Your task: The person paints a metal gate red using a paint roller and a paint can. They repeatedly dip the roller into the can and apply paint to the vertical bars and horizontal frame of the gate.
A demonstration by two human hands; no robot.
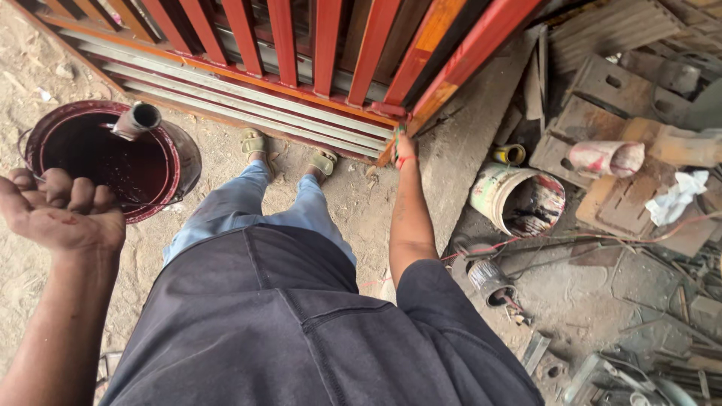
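Note:
My left hand [62, 210] hangs at the left, palm up, fingers curled loosely, with nothing in it and red paint smears on the skin. Just beyond it stands a dark red paint bucket [162, 139] with a roller [135, 120] resting inside. My right hand [402, 146] reaches down to the lower corner of a red and orange barred gate [331, 45]. It seems to grip something there, but the hand is small and seen from behind, so I cannot make out what.
My feet in sandals [289, 150] stand on sandy ground before the gate. At the right sit a paint-stained white bucket [519, 199], a small tin [489, 278], a yellow can [510, 154], a white rag [677, 197] and piles of metal scrap [639, 90].

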